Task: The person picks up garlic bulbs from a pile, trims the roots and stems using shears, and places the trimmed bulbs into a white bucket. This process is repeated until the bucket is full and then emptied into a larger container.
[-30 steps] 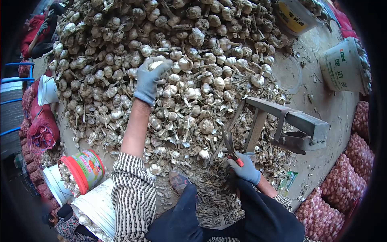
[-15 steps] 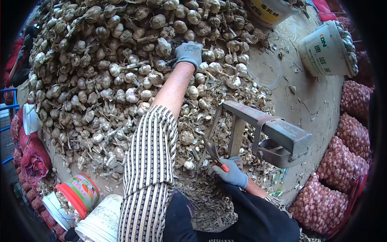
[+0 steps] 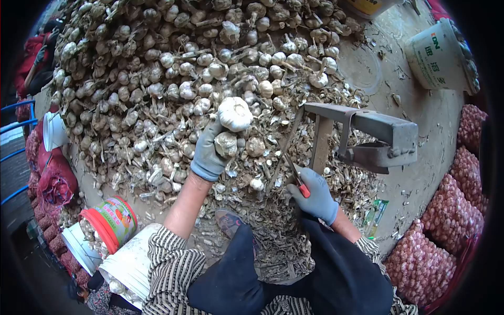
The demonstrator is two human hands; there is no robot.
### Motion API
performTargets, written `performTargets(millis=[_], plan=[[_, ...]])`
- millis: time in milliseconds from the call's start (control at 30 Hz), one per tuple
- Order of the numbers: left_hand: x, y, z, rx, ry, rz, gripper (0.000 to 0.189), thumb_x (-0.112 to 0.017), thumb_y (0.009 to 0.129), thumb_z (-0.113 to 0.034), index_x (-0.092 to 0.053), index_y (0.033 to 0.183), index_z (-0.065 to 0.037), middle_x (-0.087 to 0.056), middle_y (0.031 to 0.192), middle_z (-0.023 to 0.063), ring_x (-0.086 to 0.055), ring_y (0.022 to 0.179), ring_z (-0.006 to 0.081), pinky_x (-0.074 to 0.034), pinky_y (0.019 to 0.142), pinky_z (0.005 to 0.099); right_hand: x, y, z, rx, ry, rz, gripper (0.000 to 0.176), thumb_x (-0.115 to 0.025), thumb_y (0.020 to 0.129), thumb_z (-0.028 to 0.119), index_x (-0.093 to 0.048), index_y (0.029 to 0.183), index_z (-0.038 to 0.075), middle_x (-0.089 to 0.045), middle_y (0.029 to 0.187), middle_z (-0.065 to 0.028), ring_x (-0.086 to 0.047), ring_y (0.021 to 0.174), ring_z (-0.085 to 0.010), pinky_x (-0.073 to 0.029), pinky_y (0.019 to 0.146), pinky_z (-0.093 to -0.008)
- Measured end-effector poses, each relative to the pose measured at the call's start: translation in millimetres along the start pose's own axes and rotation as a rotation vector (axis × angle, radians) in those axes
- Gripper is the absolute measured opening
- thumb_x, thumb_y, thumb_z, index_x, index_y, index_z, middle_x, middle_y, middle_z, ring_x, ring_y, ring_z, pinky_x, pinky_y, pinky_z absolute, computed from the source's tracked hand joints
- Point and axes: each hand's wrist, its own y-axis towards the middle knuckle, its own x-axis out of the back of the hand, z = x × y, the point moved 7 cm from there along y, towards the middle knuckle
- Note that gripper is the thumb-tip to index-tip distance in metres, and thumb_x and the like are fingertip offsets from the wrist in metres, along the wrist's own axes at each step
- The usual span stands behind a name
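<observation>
Little to read here. White bucket, top-right edge of the concrete floor: "DN" in capitals near the rim. Below it is a column of green Chinese characters, too small to read with confidence. Yellow label on a container cut off by the top edge: dark marks only, illegible. Red-rimmed bucket, lower-left edge of the floor: colourful printed label, lettering blurred, can't make it out. No numbers or other signs legible.
</observation>
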Motion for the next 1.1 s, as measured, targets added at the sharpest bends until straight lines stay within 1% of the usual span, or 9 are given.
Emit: performTargets(millis=[100, 200, 333, 500, 567, 633, 700, 933, 1100], plan=[[8.4, -62.4, 39.6, 0.262, -0.631, 0.032, 0.051, -0.057, 0.103, -0.035, -0.050, 0.142, -0.003, -0.065, 0.125, 0.0193, -0.069, 0.102, 0.0302, -0.064, 0.069, 0.0441, 4.0, 13.0, 31.8, 0.128, -0.141, -0.011, 0.057, -0.073, 0.089, 0.028, -0.055, 0.140, 0.008, -0.062, 0.091, -0.0122, -0.062, 0.090, -0.0316, -0.051, 0.080, -0.0429], [-2.8, -109.9, 44.7, 0.223, -0.769, -0.043, 0.053, -0.054, 0.104, -0.036, -0.047, 0.144, -0.002, -0.058, 0.136, 0.0244, -0.066, 0.116, 0.0344, -0.067, 0.070, 0.0450, -5.3, 15.3, 49.4, 0.240, -0.251, 0.009, 0.060, -0.075, 0.088, 0.027, -0.054, 0.140, 0.005, -0.061, 0.093, -0.0125, -0.061, 0.090, -0.0317, -0.050, 0.079, -0.0436], [-19.5, -149.2, 38.6, 0.037, -0.831, 0.042, 0.048, -0.063, 0.100, -0.031, -0.050, 0.145, -0.020, -0.050, 0.145, 0.0257, -0.063, 0.120, 0.0333, -0.064, 0.066, 0.0344, -21.6, 5.3, 69.6, 0.314, -0.264, 0.089, 0.062, -0.076, 0.086, 0.027, -0.054, 0.139, 0.005, -0.058, 0.088, -0.0122, -0.058, 0.087, -0.0315, -0.047, 0.075, -0.0436], [-7.6, -185.9, 22.4, 0.078, -0.131, -0.090, 0.079, -0.077, 0.084, -0.018, -0.039, 0.149, 0.004, -0.061, 0.130, 0.0182, -0.064, 0.117, 0.0254, -0.055, 0.095, 0.0359, -36.1, -11.5, 89.6, 0.387, -0.436, 0.204, 0.067, -0.077, 0.080, 0.028, -0.055, 0.139, 0.006, -0.059, 0.091, -0.0114, -0.059, 0.089, -0.0305, -0.046, 0.076, -0.0437], [27.6, -193.8, 33.2, -0.105, 0.617, -0.152, 0.091, -0.080, 0.080, -0.011, -0.029, 0.154, 0.004, -0.063, 0.129, 0.0183, -0.065, 0.117, 0.0260, -0.056, 0.098, 0.0364, -38.5, -17.0, 91.0, 0.402, -0.560, 0.261, 0.068, -0.077, 0.080, 0.028, -0.054, 0.139, 0.006, -0.060, 0.093, -0.0112, -0.059, 0.089, -0.0307, -0.045, 0.078, -0.0447], [30.7, -204.7, 30.0, 0.002, 0.905, -0.297, 0.106, -0.087, 0.075, -0.014, -0.023, 0.157, 0.005, -0.062, 0.131, 0.0202, -0.064, 0.119, 0.0225, -0.053, 0.099, 0.0334, -38.7, -20.0, 96.8, 0.391, -0.609, 0.314, 0.068, -0.077, 0.080, 0.029, -0.054, 0.140, 0.007, -0.061, 0.094, -0.0112, -0.059, 0.090, -0.0308, -0.045, 0.079, -0.0446], [25.0, -208.9, 29.3, 0.025, 0.864, -0.386, 0.110, -0.090, 0.073, -0.027, -0.025, 0.154, 0.007, -0.063, 0.125, 0.0267, -0.065, 0.114, 0.0336, -0.051, 0.099, 0.0400, -41.8, -24.7, 102.0, 0.433, -0.610, 0.332, 0.065, -0.077, 0.080, 0.033, -0.057, 0.138, 0.011, -0.059, 0.091, -0.0087, -0.057, 0.088, -0.0294, -0.046, 0.076, -0.0435], [8.8, -210.6, 20.5, -0.044, 0.883, -0.382, 0.115, -0.090, 0.070, -0.011, -0.018, 0.159, 0.003, -0.059, 0.133, 0.0230, -0.063, 0.117, 0.0244, -0.051, 0.099, 0.0340, -63.6, -23.9, 102.2, 0.442, -0.595, 0.413, 0.057, -0.075, 0.081, 0.030, -0.057, 0.132, 0.010, -0.063, 0.092, -0.0124, -0.062, 0.087, -0.0326, -0.047, 0.074, -0.0462], [5.0, -211.0, 12.0, -0.084, 0.647, -0.350, 0.081, -0.083, 0.073, -0.003, -0.047, 0.145, 0.004, -0.062, 0.132, 0.0196, -0.063, 0.118, 0.0208, -0.052, 0.099, 0.0315, -59.1, -36.7, 78.0, 0.330, -0.496, 0.446, 0.055, -0.072, 0.087, 0.024, -0.057, 0.138, 0.011, -0.062, 0.086, -0.0115, -0.063, 0.082, -0.0314, -0.048, 0.073, -0.0449]])
